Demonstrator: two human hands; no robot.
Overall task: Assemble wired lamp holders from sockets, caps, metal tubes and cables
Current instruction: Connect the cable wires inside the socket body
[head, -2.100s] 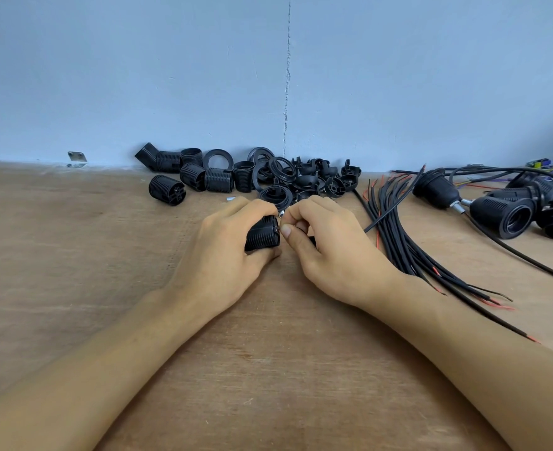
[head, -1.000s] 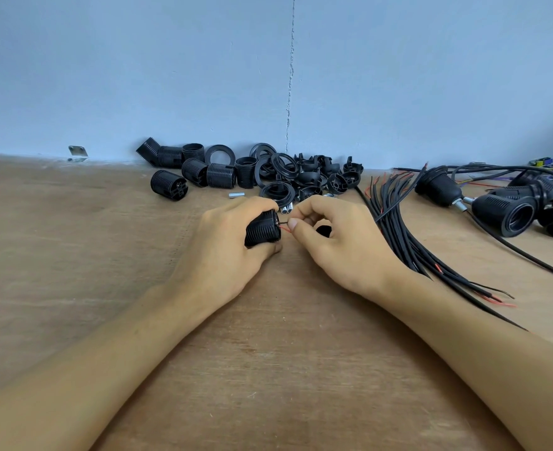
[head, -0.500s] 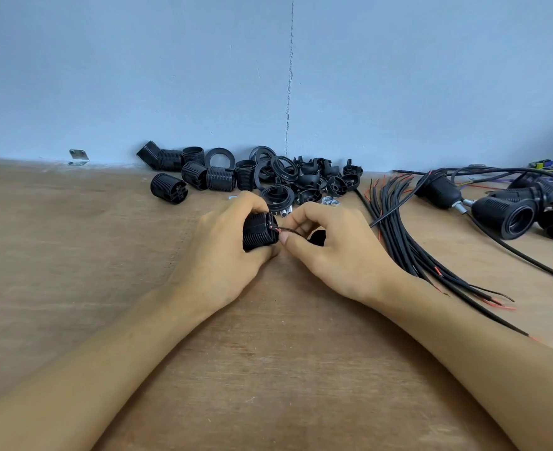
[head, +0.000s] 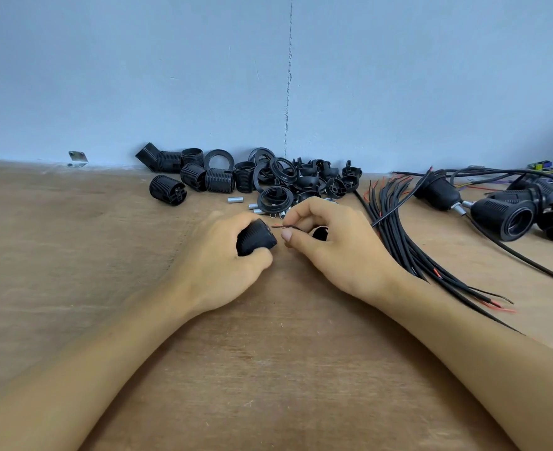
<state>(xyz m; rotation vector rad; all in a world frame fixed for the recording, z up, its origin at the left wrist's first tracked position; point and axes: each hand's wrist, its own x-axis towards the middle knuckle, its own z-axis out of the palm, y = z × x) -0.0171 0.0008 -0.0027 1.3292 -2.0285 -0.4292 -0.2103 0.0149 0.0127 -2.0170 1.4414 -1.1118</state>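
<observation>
The left hand is gripping a black ribbed socket, fingers curling over its top and thumb underneath, with its end face facing the right hand. The right hand is pinching a thin dark wire between thumb and forefinger, the wire's tip pointing at the socket's end face just beside it; whether they are touching cannot be told. A small black piece is sitting in the right palm behind the pinch. Beyond both grips, loose sockets and rings are lying piled by the wall, with short metal tubes just in front. Right of the right hand, a cable bundle is fanning across the wooden table, with assembled holders lying farther right.
</observation>
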